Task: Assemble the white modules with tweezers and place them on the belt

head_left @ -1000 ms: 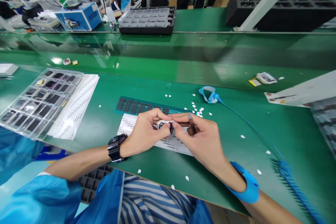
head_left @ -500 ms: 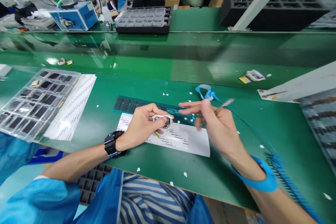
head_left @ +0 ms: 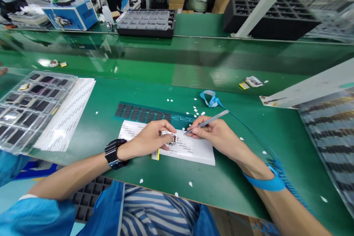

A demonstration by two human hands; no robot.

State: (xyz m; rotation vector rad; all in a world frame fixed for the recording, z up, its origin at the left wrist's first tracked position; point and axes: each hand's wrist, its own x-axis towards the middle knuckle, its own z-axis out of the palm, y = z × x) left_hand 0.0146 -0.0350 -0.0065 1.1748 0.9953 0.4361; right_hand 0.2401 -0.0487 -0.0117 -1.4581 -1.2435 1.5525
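Between the thumb and fingers of my left hand [head_left: 151, 136] is a white watch-like device housing [head_left: 169, 139] with its inside parts showing. A yellow-edged battery [head_left: 155, 154] hangs below that hand. My right hand [head_left: 218, 132] grips metal tweezers [head_left: 208, 121] like a pen, the tip pointing left just above a printed white sheet [head_left: 200, 155], a short way right of the housing; whether the tip touches the sheet I cannot tell. Behind both hands lies a dark green strip [head_left: 143, 113] bearing rows of small black pads.
A clear tray [head_left: 33, 103] of dark parts lies at left beside white printed sheets [head_left: 72, 114]. A blue strap [head_left: 208, 98] with a cord sits behind my right hand. Another housing with battery [head_left: 253, 82] rests near the white post [head_left: 309, 84]. Small white stickers dot the green table.
My right hand has turned and come down toward the sheet, its fingers closing in a pen grip on the tweezers. The battery now shows more below my left hand. The view has shifted slightly.
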